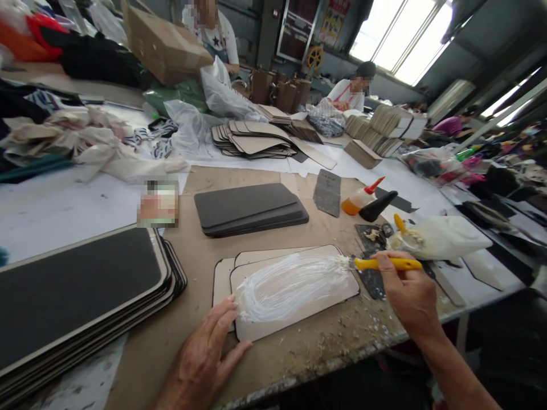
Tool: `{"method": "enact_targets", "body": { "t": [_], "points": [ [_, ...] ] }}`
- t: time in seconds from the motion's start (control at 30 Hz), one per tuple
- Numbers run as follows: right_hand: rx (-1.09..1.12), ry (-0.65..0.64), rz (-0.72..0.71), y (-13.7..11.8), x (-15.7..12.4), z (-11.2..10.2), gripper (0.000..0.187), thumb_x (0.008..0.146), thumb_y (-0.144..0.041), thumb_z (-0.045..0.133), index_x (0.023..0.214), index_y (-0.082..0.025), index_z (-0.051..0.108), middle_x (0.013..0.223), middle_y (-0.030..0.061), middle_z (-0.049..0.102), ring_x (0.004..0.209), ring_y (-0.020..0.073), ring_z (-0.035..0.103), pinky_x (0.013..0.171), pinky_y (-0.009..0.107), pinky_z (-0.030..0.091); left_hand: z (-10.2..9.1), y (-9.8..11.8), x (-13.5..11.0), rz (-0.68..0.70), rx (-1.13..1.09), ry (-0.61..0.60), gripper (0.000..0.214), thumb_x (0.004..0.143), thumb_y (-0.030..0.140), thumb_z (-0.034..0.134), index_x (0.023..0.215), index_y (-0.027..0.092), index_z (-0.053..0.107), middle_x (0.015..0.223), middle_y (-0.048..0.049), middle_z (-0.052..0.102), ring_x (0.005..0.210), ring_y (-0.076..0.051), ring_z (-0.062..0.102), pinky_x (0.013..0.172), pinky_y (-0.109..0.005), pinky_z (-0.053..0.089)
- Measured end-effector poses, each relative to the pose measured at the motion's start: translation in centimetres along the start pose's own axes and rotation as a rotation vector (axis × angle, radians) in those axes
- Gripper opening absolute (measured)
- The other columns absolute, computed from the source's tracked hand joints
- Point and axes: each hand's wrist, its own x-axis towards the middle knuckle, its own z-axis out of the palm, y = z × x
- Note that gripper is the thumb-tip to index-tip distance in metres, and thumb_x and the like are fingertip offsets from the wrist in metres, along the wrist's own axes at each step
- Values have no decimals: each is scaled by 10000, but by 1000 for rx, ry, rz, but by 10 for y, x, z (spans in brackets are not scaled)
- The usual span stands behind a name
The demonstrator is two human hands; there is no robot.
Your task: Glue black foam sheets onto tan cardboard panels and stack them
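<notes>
My right hand (408, 293) is closed on a yellow-handled brush (378, 263), whose bristles rest at the right end of a beige cardboard panel (299, 307). White glue (286, 282) is streaked across most of that panel. My left hand (205, 356) lies flat with fingers spread on the panel's near left corner. The panel tops a small stack of like panels (222, 279).
A stack of dark panels (250, 208) lies behind, and a larger stack (81, 290) lies at the left. A white glue container (444, 236), an orange squeeze bottle (359, 200) and a black nozzle (378, 206) stand at the right. Other people work at the far end.
</notes>
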Motion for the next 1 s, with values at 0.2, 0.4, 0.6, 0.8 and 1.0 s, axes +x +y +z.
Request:
{"method": "enact_targets", "body": {
  "t": [0.2, 0.4, 0.6, 0.8, 1.0],
  "points": [
    [25, -93, -52, 6, 26, 29, 367, 822, -500, 441, 759, -165, 577, 742, 61, 637, 608, 175, 586, 603, 299, 461, 1, -3, -2, 39, 28, -14, 285, 879, 362, 467, 1038, 129, 510, 1079, -151, 611, 998, -222, 608, 808, -334, 556],
    [-81, -25, -145, -2, 58, 22, 336, 847, -483, 398, 800, -185, 546, 714, 40, 590, 586, 170, 540, 590, 300, 423, -3, -7, 0, 57, 11, -10, 299, 855, 372, 518, 1047, 143, 514, 1067, -137, 629, 1004, -212, 607, 852, -286, 533],
    [-9, -386, -402, -43, 88, 70, 304, 906, -409, 318, 772, -199, 491, 654, 16, 570, 581, 160, 550, 575, 268, 412, 0, -18, 14, 53, 67, 76, 306, 858, 378, 521, 1080, 167, 512, 979, -86, 672, 901, -172, 648, 792, -205, 542],
    [-265, -644, -663, -91, 112, 142, 203, 894, -285, 438, 981, -202, 602, 923, 64, 606, 799, 167, 592, 675, 241, 422, 12, -19, 53, -56, 170, 196, 269, 900, 327, 430, 1080, 139, 499, 966, -109, 664, 908, -189, 645, 756, -251, 564],
    [-418, -786, -855, -114, 126, 168, 167, 861, -204, 493, 928, -207, 646, 912, 61, 579, 815, 158, 577, 646, 217, 399, 29, -31, 102, -243, 182, 268, 230, 905, 261, 369, 1053, 157, 511, 1008, -123, 645, 950, -227, 629, 759, -379, 581]
  ]
}}
